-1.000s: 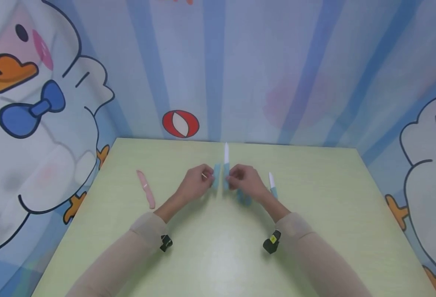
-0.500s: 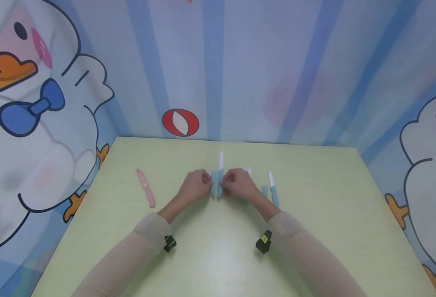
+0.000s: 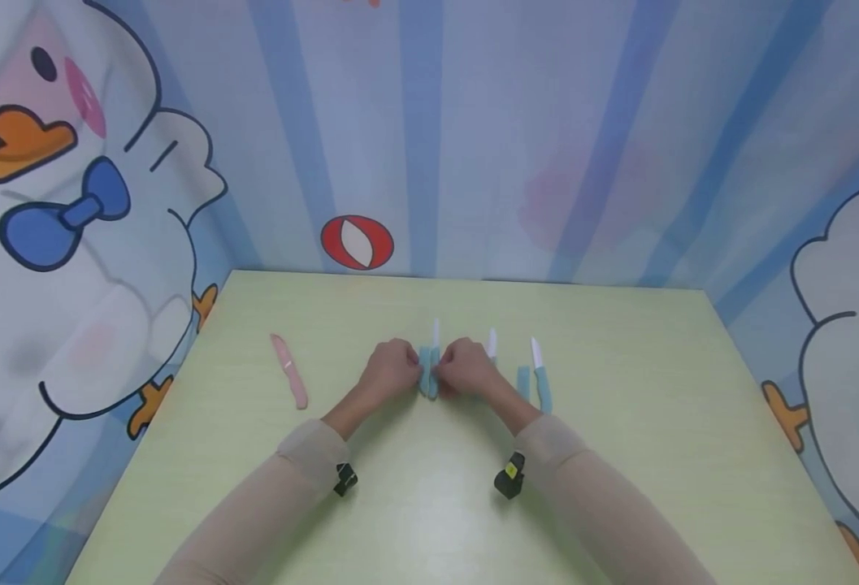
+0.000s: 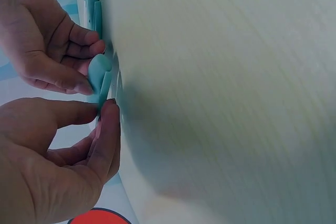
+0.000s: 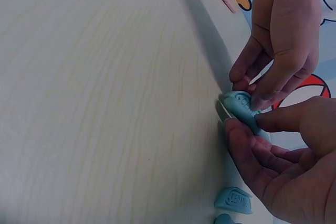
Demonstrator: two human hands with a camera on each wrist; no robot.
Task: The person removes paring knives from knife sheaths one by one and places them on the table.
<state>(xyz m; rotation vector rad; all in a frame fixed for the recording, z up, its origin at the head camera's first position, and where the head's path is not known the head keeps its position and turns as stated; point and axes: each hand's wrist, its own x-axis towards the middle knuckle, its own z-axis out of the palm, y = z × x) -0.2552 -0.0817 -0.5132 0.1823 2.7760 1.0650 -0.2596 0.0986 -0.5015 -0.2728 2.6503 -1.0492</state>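
Observation:
A light blue blade sheath [image 3: 424, 370] is pinched in the fingers of my left hand [image 3: 390, 367]. Side by side with it stands a knife [image 3: 435, 366], its white blade pointing away; my right hand [image 3: 469, 367] pinches its light blue handle. The two pieces lie close together over the table, overlapping in the left wrist view, where the rounded handle end [image 4: 98, 72] shows between both hands. Raised lettering marks the sheath [image 5: 241, 100] in the right wrist view. Behind my right hand a second white-bladed knife [image 3: 492, 343] is partly hidden.
Right of my right hand lie another sheath [image 3: 522, 382] and a blue-handled knife [image 3: 541, 386]. A pink knife [image 3: 288, 371] rests at the left on the pale table [image 3: 429, 487]. A printed curtain [image 3: 466, 162] rises behind the back edge.
Both hands have drawn together and slightly nearer to me, bringing the sheath and knife, formerly apart, side by side. The right forearm has shifted left, uncovering the knife and sheath beside it.

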